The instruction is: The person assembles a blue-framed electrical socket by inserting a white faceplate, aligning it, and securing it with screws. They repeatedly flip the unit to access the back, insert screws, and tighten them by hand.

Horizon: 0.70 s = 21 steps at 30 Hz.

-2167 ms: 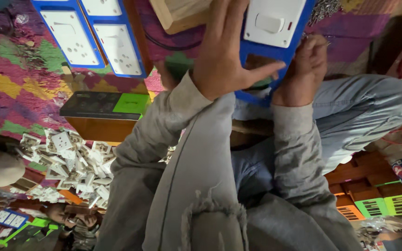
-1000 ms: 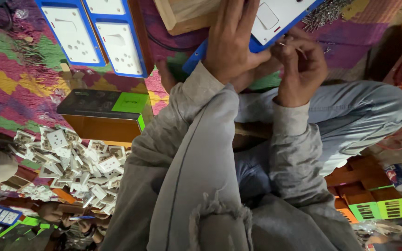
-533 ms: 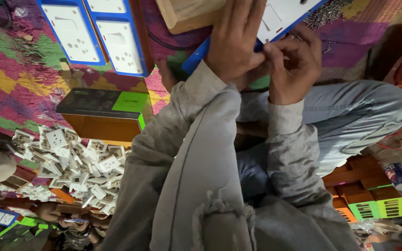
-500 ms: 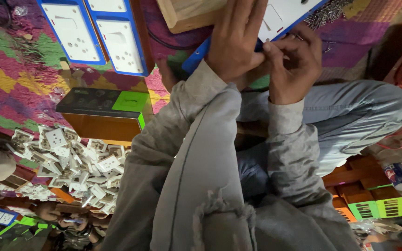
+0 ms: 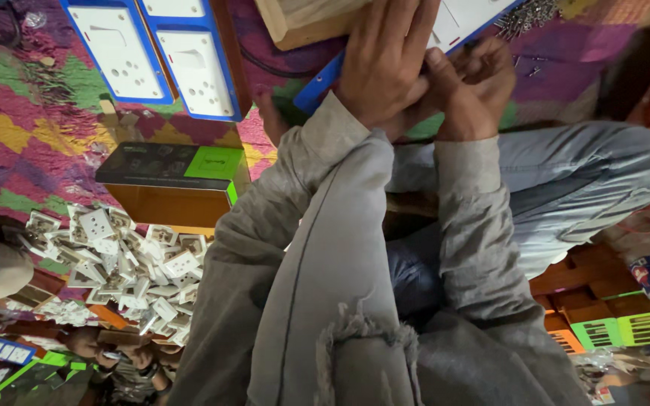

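Note:
My left hand lies flat over a white switch plate with a blue rim at the top of the head view, gripping its lower edge. Right beside it, my right hand is closed, its fingers curled against the plate's edge next to the left thumb; what it pinches is hidden. Both grey sleeves run down the middle of the view. A wooden box sits just left of the plate, partly under my left hand.
Two more blue-rimmed white socket plates lie upper left on a colourful patterned cloth. A black-and-green carton sits above a heap of several white socket parts. Orange and green boxes are lower right. Another person's hands show bottom left.
The switch plate has tilted and slid up out of view. My right hand has closed in against my left hand at the plate's edge.

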Each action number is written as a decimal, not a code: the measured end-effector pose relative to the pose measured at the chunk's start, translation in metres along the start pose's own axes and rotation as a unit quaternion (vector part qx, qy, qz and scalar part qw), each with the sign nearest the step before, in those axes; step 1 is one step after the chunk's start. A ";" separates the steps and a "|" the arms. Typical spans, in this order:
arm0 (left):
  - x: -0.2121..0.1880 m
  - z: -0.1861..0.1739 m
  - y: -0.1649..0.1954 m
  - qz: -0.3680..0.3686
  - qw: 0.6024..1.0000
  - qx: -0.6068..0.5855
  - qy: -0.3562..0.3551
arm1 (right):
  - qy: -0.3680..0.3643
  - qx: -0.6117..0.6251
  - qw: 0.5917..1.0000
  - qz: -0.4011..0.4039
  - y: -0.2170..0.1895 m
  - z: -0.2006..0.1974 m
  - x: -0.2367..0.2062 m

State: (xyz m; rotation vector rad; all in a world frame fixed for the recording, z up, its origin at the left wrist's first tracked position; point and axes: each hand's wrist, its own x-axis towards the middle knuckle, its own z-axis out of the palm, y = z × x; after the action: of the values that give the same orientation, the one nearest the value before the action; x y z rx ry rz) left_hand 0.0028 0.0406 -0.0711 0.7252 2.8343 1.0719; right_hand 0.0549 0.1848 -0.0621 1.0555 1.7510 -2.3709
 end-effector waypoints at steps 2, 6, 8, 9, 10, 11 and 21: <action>0.000 -0.001 0.000 -0.002 1.000 -0.010 -0.029 | 0.016 0.028 0.998 0.047 -0.004 0.000 0.000; 0.001 -0.003 0.000 0.010 1.000 -0.021 -0.006 | -0.014 0.038 0.999 0.023 -0.005 0.000 -0.002; 0.001 -0.003 0.002 -0.003 1.000 -0.021 -0.015 | -0.031 0.023 0.999 -0.012 -0.002 0.000 -0.004; 0.000 -0.003 0.002 -0.006 1.000 -0.017 -0.018 | -0.041 0.018 0.998 -0.033 -0.001 0.001 -0.005; 0.000 -0.003 0.003 -0.002 1.000 -0.017 -0.011 | -0.031 0.015 0.999 -0.027 0.001 0.001 -0.004; 0.000 -0.003 0.003 0.000 1.000 -0.019 -0.007 | -0.019 0.010 1.000 -0.018 0.003 0.002 -0.003; 0.001 -0.005 0.010 -0.036 0.999 -0.021 -0.007 | -0.029 -0.016 0.998 -0.047 0.008 -0.004 -0.007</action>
State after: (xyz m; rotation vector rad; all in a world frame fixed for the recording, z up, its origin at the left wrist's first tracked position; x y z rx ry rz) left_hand 0.0048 0.0442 -0.0606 0.6189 2.7941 1.1085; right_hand 0.0655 0.1825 -0.0656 0.9109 1.8515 -2.3927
